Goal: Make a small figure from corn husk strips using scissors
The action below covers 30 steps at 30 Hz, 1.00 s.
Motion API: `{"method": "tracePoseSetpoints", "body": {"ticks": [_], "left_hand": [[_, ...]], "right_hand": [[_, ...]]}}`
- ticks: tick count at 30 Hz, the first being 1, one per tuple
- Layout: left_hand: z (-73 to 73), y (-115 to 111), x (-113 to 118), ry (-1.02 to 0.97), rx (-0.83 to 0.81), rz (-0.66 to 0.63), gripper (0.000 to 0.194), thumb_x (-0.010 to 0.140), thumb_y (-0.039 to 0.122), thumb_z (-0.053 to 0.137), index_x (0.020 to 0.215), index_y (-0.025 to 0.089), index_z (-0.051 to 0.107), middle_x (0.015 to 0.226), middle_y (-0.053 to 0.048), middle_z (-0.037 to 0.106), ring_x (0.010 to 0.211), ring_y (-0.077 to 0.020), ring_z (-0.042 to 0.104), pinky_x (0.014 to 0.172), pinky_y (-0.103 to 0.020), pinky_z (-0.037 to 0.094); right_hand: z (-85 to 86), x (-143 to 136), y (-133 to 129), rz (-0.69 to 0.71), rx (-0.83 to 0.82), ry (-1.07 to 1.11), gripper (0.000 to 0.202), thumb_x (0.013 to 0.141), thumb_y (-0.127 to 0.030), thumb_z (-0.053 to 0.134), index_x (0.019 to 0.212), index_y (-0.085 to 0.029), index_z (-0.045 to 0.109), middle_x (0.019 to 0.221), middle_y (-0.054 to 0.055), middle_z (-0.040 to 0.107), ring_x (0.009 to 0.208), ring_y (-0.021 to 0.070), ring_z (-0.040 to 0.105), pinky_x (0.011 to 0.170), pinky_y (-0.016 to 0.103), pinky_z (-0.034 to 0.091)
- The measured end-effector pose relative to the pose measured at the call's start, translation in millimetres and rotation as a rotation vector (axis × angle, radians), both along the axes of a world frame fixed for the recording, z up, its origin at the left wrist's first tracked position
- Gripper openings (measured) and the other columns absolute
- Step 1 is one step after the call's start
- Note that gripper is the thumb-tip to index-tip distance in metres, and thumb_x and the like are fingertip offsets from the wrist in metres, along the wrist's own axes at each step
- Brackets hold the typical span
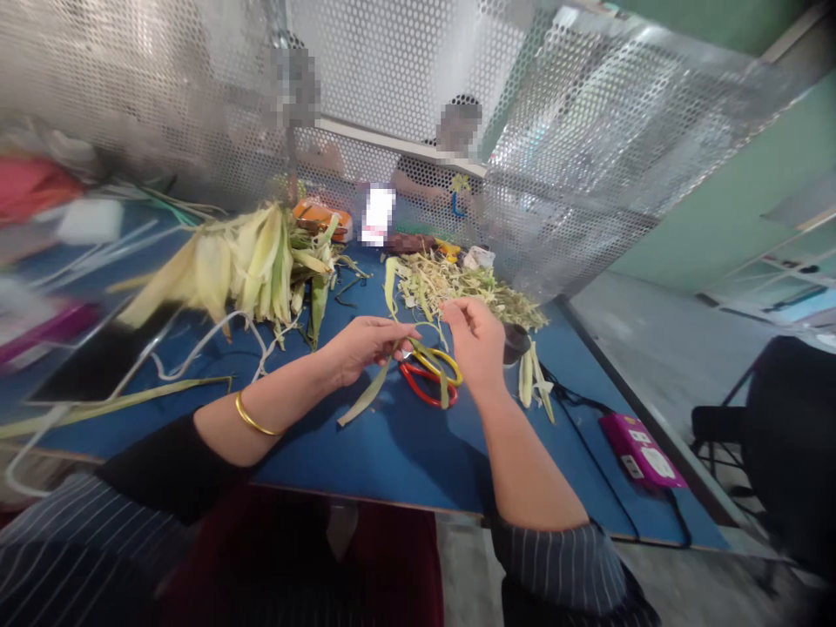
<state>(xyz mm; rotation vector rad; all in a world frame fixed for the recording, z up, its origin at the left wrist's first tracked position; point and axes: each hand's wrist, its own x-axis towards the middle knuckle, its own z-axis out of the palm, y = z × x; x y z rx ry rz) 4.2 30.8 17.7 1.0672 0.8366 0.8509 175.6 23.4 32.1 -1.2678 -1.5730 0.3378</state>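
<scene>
My left hand [369, 348] is closed in a pinch on thin strips of pale green corn husk [362, 405]. One end hangs down to the left, and another drapes over the scissors. Just beyond the fingers lie scissors [428, 396] with red and yellow handles, their blades mostly hidden by the hand and husk. My right hand [479, 340] is raised to the right of the scissors, thumb and fingertips pressed together. Whatever sits in that pinch is too small to tell. A narrow curled strip shows between the two hands.
A bundle of corn husks [252, 270] lies at left, by a tablet [108, 353] and white cable [196, 366]. Shredded husk [470, 287] is heaped behind my right hand. A purple pack [643, 448] and black cords lie at right. Beyond the perforated screen [392, 78] are people.
</scene>
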Motion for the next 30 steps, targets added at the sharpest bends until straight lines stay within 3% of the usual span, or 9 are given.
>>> {"method": "tracePoseSetpoints", "body": {"ticks": [5,11,17,22,25,30], "left_hand": [[1.2,11,-7,-0.097,-0.09,0.122,0.037,0.076,0.047,0.064,0.086,0.011,0.07,0.079,-0.009,0.065,0.06,-0.0091,0.057,0.045,-0.018,0.031],[-4.4,13,-4,-0.013,0.006,0.198,0.018,0.072,0.027,0.07,0.078,0.01,0.07,0.069,-0.006,0.062,0.053,-0.0063,0.052,0.042,-0.019,0.024],[-6.5,15,-5,0.0,0.045,0.251,0.015,0.072,0.026,0.069,0.075,0.012,0.071,0.066,-0.005,0.062,0.05,-0.0051,0.048,0.04,-0.02,0.021],[0.6,11,-7,-0.075,-0.011,0.059,0.03,0.078,0.039,0.063,0.086,0.011,0.071,0.081,-0.011,0.066,0.061,-0.0101,0.058,0.043,-0.019,0.026],[-0.9,8,-4,-0.02,0.029,-0.001,0.03,0.079,0.038,0.061,0.086,0.011,0.07,0.082,-0.012,0.067,0.063,-0.0113,0.059,0.042,-0.019,0.026],[-8.0,5,1,0.114,0.123,-0.017,0.029,0.076,0.039,0.063,0.082,0.011,0.07,0.078,-0.01,0.067,0.061,-0.0109,0.058,0.042,-0.019,0.026]], "right_hand": [[-0.5,-2,-4,0.285,-0.343,-0.139,0.027,0.083,-0.047,0.051,0.077,-0.021,0.056,0.065,0.0,0.062,0.06,0.015,0.058,0.06,0.027,0.043],[-9.7,-7,-5,0.257,-0.233,-0.325,0.024,0.084,-0.037,0.051,0.065,-0.021,0.052,0.053,-0.005,0.052,0.051,0.0113,0.045,0.054,0.024,0.033],[-5.5,-3,-5,0.283,-0.248,-0.329,0.026,0.081,-0.036,0.054,0.06,-0.02,0.054,0.052,-0.004,0.051,0.051,0.0106,0.044,0.053,0.024,0.032],[-3.6,3,2,0.221,-0.275,-0.078,0.03,0.082,-0.043,0.052,0.075,-0.019,0.067,0.071,0.002,0.065,0.069,0.0154,0.057,0.067,0.028,0.042],[-8.4,3,7,0.214,-0.346,0.126,0.036,0.08,-0.049,0.054,0.077,-0.018,0.07,0.079,0.004,0.068,0.08,0.018,0.06,0.076,0.031,0.044],[-17.8,-5,5,0.39,-0.551,0.515,0.031,0.07,-0.047,0.067,0.072,-0.016,0.066,0.068,0.002,0.065,0.065,0.0145,0.06,0.068,0.03,0.047]]}}
